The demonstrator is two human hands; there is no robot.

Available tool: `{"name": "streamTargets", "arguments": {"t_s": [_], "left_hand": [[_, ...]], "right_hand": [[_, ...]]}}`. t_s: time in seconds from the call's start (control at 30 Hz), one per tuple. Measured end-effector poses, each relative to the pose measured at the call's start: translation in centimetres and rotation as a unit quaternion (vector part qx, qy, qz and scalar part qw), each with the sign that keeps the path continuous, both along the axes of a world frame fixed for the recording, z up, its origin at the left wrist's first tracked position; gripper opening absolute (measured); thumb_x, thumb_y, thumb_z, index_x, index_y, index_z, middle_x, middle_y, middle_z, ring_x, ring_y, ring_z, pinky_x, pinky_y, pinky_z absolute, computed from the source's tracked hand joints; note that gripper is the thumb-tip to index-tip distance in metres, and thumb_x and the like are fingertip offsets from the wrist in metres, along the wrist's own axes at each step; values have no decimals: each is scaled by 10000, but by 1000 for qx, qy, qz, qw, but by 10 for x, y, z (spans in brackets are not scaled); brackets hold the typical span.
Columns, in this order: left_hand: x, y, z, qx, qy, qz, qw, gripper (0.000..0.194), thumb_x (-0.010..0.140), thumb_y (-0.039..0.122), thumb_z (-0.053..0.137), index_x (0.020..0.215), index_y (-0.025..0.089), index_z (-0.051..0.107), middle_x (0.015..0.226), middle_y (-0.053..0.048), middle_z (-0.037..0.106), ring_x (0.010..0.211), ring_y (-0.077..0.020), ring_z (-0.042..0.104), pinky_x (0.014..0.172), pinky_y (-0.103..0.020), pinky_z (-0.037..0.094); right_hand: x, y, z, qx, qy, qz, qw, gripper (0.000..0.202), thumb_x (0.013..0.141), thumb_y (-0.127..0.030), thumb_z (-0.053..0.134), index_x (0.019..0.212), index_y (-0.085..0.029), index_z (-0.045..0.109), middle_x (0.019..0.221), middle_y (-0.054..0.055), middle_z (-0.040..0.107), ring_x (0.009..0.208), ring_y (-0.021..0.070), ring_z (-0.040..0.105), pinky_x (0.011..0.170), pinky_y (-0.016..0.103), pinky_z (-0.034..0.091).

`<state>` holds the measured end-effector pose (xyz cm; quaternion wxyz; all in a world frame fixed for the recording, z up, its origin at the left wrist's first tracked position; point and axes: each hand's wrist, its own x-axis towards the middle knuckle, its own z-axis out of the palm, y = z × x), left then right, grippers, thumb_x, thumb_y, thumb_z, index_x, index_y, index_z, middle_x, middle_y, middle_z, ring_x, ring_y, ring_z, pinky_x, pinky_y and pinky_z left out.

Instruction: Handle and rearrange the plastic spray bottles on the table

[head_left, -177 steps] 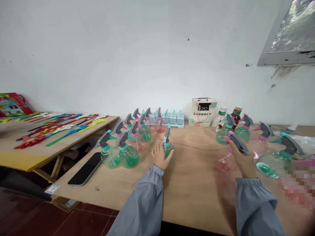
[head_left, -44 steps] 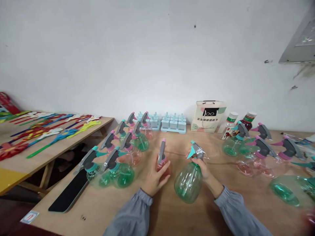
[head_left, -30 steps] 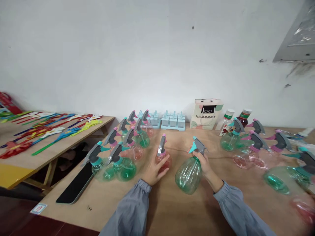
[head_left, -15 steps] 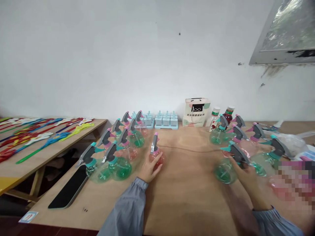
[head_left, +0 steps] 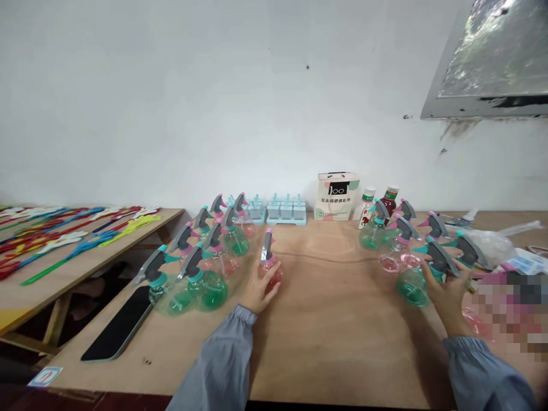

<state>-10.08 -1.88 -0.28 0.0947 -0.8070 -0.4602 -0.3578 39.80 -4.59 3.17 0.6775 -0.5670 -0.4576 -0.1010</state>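
Note:
Near the middle of the table, my left hand (head_left: pixel 260 288) is wrapped round a pink spray bottle (head_left: pixel 274 275) that stands upright, its grey and pink nozzle above my fingers. On the right, my right hand (head_left: pixel 447 294) grips a green spray bottle (head_left: pixel 413 287) by its neck and grey trigger head. Several more pink and green spray bottles (head_left: pixel 393 254) stand just behind my right hand. To the left of my left hand is another group of several green and pink spray bottles (head_left: pixel 208 291).
A black phone (head_left: pixel 117 326) lies at the table's left. Light-blue moulds (head_left: pixel 286 211), a paper bag (head_left: pixel 336 197) and two capped bottles (head_left: pixel 389 200) stand by the wall. Plastic wrapping (head_left: pixel 492 245) lies at the right. Colourful hand-shaped toys (head_left: pixel 88 246) cover a second table.
My right hand has moved to the right with the green spray bottle, toward the other bottles. My left hand stays on the pink bottle. The view has shifted slightly.

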Motion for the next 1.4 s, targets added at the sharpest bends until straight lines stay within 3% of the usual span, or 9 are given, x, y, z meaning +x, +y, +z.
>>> {"name": "streamTargets", "arguments": {"t_s": [0.33,0.47,0.63,0.8,0.9,0.97,1.1,1.23,1.4], "left_hand": [[20,-14,2,32,-9,-24,999,580,900,293,596,1465,309,463,1557,-155,296,1393,-351,438,1069,-512,470],[48,-27,0,37,4,-67,997,579,907,277,587,1469,299,451,1621,-150,178,1446,-359,374,1049,-470,505],[83,-41,-3,10,65,-132,989,566,909,321,599,1453,371,453,1627,-94,248,1499,-341,278,1074,-499,487],[78,-48,-3,94,81,-174,977,526,860,332,653,1371,290,533,1627,-178,245,1493,-412,252,1089,-616,397],[48,-50,8,201,6,-183,962,367,856,159,515,1209,240,573,1499,-158,471,1402,-299,451,1082,-535,416],[22,-49,20,301,-79,-113,944,309,806,101,523,1081,239,552,1352,-105,586,1266,-238,571,1014,-447,475],[-28,-46,48,406,-205,204,867,511,760,137,646,1223,185,438,1341,-166,498,1264,-297,514,1016,-500,454],[-58,-39,54,292,-289,356,839,669,773,325,685,1326,144,355,1362,-250,460,1317,-414,442,1035,-644,368],[-67,-39,38,118,-325,402,848,656,759,437,673,1306,172,429,1115,-178,637,1040,-393,609,899,-594,410]], "right_hand": [[-42,-30,3,221,-179,-114,952,604,796,-564,649,1270,-258,435,1186,151,542,1119,386,566,937,650,446],[-127,-36,9,76,-199,106,971,479,810,-393,684,1218,-238,486,1163,110,585,1094,313,606,985,588,464],[-228,-23,19,-114,-100,347,926,766,764,-467,736,1398,-222,382,1410,165,495,1324,323,482,1118,538,388],[-250,-8,23,-164,6,374,913,759,772,-505,712,1399,-210,401,1386,174,528,1307,326,495,1102,527,394],[-245,-4,24,-184,34,404,895,733,782,-483,693,1409,-232,409,1403,155,530,1174,274,586,948,426,525],[-241,-4,24,-193,43,417,887,692,796,-454,662,1410,-236,429,1358,141,570,1055,240,633,828,367,564],[-240,-4,26,-187,51,430,882,535,798,-382,588,1310,-228,558,878,41,696,701,183,638,632,308,550],[-241,-3,31,-195,76,434,876,496,777,-391,599,1240,-215,612,722,-4,659,494,134,532,490,275,483],[-229,11,33,-184,102,421,882,488,700,-448,721,1137,-234,687,996,56,730,750,188,661,682,316,549]]}}
